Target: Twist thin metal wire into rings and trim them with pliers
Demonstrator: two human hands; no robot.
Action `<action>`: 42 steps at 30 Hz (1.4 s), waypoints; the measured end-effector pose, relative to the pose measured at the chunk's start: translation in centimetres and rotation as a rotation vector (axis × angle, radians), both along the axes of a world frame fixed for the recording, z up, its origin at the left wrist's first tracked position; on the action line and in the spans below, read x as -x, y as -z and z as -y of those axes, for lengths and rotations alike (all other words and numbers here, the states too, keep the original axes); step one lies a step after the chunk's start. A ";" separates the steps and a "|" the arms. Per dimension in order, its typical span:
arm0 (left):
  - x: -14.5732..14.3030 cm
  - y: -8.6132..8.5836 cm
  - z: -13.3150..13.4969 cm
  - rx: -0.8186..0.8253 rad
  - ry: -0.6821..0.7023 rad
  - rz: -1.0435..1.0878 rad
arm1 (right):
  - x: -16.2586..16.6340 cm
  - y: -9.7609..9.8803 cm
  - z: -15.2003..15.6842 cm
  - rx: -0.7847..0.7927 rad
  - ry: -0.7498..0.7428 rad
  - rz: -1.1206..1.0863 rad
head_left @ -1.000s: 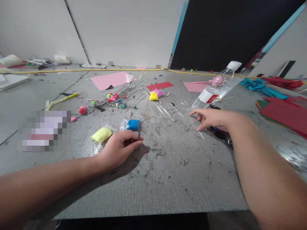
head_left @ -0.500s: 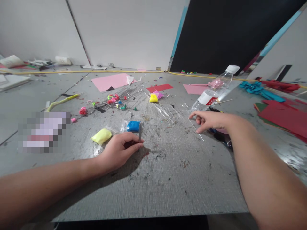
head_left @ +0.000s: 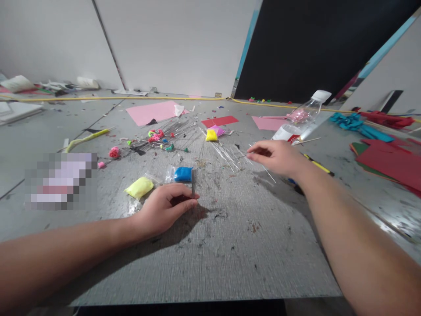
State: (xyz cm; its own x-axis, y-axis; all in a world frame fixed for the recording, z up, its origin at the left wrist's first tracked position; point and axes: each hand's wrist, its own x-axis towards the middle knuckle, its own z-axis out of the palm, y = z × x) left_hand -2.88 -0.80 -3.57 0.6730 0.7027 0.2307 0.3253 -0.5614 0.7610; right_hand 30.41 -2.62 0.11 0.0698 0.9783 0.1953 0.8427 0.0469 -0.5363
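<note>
My left hand (head_left: 163, 209) rests on the grey table (head_left: 230, 254) with thumb and fingers pinched round a small bundle of thin metal wires (head_left: 193, 184) standing upright. Just beyond it lie a blue clay packet (head_left: 183, 174) and a yellow clay packet (head_left: 139, 186). My right hand (head_left: 275, 157) hovers over a scatter of loose thin wires (head_left: 230, 156), its fingers drawn together at one wire; whether it grips it is unclear.
A tilted plastic water bottle (head_left: 301, 120) stands behind my right hand, a yellow pencil (head_left: 317, 165) beside it. Pink paper (head_left: 154, 111), red paper (head_left: 219, 120), a small yellow packet (head_left: 211, 135), colourful clay bits (head_left: 156, 136) and red sheets (head_left: 391, 160) lie around.
My right hand has moved left from beside the bottle to over the loose wires, with its fingers closing. The left hand has stayed put with the wire bundle.
</note>
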 end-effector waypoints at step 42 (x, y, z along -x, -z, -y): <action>-0.3 -0.3 -1.1 -0.552 -0.444 -0.835 | 7.1 -1.3 1.5 0.642 -0.078 0.507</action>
State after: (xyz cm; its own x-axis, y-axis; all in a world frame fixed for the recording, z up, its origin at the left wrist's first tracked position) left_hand -2.61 0.31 -3.26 0.4762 0.8614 0.1769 0.8792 -0.4627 -0.1136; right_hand 23.32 -4.14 1.44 0.0510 0.9088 -0.4142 0.9969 -0.0713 -0.0336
